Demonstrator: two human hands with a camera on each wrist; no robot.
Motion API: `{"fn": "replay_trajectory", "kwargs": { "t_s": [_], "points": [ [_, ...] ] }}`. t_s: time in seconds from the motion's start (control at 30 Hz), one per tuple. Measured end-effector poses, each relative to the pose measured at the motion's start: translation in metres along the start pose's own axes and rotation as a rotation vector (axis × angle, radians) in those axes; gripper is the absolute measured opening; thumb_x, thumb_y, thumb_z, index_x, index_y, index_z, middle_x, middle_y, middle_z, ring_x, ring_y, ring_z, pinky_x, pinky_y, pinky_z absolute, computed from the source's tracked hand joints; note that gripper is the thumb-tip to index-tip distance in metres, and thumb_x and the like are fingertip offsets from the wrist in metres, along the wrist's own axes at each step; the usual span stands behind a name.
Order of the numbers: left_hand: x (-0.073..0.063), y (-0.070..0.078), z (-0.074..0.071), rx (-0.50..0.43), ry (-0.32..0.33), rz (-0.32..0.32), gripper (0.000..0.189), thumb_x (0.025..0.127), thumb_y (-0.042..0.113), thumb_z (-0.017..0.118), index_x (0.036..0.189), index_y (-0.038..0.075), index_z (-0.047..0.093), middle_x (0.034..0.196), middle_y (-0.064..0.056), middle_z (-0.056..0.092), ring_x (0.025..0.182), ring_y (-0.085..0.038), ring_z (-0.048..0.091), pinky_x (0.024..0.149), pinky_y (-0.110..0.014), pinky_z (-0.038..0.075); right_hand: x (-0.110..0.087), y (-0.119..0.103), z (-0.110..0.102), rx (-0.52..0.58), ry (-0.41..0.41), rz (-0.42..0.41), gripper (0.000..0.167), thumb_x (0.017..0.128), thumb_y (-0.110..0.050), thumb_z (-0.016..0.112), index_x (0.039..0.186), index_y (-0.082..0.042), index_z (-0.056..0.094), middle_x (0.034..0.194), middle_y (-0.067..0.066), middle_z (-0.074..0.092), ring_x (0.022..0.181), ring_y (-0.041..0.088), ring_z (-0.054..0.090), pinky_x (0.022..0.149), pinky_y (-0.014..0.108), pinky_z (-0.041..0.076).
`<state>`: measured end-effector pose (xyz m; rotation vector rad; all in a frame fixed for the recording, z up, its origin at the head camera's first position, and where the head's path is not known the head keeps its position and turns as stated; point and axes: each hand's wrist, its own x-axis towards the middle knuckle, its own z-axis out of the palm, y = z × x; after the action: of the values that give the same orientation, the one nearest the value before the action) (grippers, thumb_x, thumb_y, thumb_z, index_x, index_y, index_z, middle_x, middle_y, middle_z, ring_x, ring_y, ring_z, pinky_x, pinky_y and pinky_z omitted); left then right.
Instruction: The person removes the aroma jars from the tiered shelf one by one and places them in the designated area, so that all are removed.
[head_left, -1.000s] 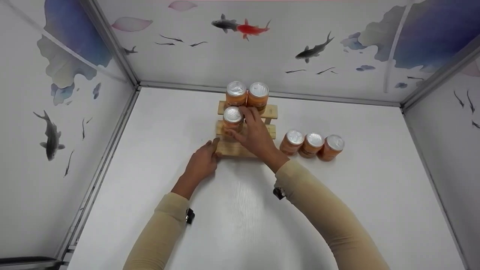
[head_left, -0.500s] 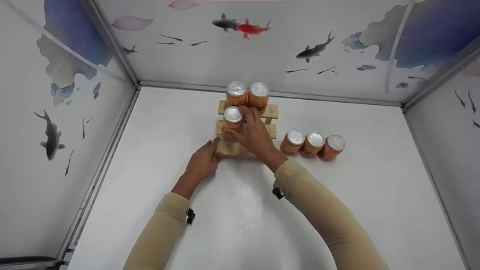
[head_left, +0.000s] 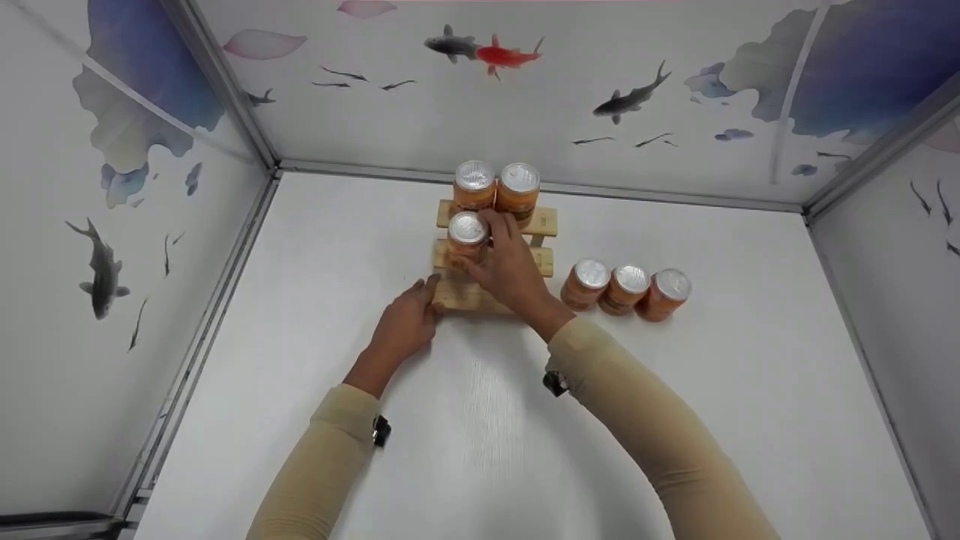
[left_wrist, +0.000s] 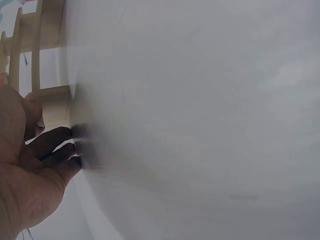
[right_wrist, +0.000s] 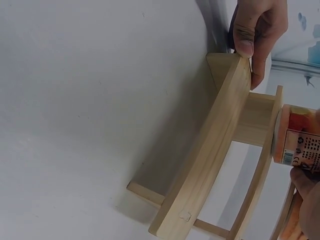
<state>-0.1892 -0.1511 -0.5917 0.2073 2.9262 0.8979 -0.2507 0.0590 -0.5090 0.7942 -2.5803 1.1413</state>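
Note:
A small stepped wooden rack [head_left: 474, 294] stands near the back of the white table. My left hand [head_left: 405, 324] grips its front left corner; in the right wrist view the thumb [right_wrist: 245, 44] lies on top of the bottom step. On the middle step, at the left, stands an orange can [head_left: 466, 231] with a silver lid. My right hand [head_left: 513, 268] holds this can from the right side, thumb in front and fingers behind. Its printed label [right_wrist: 302, 145] shows in the right wrist view. Two more cans, a left one [head_left: 474, 187] and a right one [head_left: 517, 189], sit on the top step.
Right of the rack, three like cans stand in a row on the table: a near-rack can [head_left: 585, 285], a middle can [head_left: 624, 290] and an outer can [head_left: 663, 295]. A white back wall [head_left: 360, 127] with painted fish rises close behind the rack.

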Motion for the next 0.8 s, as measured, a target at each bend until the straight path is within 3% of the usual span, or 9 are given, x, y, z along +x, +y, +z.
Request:
{"fn": "replay_trajectory", "kwargs": {
  "t_s": [0.3,0.5,0.8],
  "points": [
    [-0.001,-0.001,0.001,-0.009,0.029,0.024,0.054,0.116,0.021,0.055,0.167,0.008,0.048,0.16,-0.033,0.056,0.149,-0.049,0.058,0.12,-0.062,0.051,0.0,0.002,0.001,0.012,0.023,0.001,0.076,0.094,-0.018,0.091,0.152,-0.001,0.046,0.144,0.022,0.053,0.133,0.036,0.064,0.112,0.05,0.058],
    [-0.001,0.0,0.0,0.01,0.01,0.02,0.055,0.117,0.028,0.054,0.168,0.009,0.046,0.162,-0.029,0.057,0.151,-0.047,0.056,0.121,-0.064,0.051,-0.002,0.002,-0.003,0.01,0.039,-0.025,0.074,0.094,-0.019,0.091,0.151,0.0,0.046,0.142,0.023,0.054,0.126,0.035,0.066,0.106,0.047,0.061],
    [-0.001,0.001,-0.001,0.003,0.005,0.006,0.056,0.119,0.032,0.052,0.169,0.009,0.045,0.162,-0.028,0.057,0.153,-0.045,0.055,0.122,-0.063,0.05,-0.01,0.008,-0.01,-0.008,0.042,-0.049,0.076,0.092,-0.014,0.091,0.151,0.001,0.047,0.144,0.022,0.054,0.129,0.034,0.066,0.107,0.044,0.062]
  ]
}}
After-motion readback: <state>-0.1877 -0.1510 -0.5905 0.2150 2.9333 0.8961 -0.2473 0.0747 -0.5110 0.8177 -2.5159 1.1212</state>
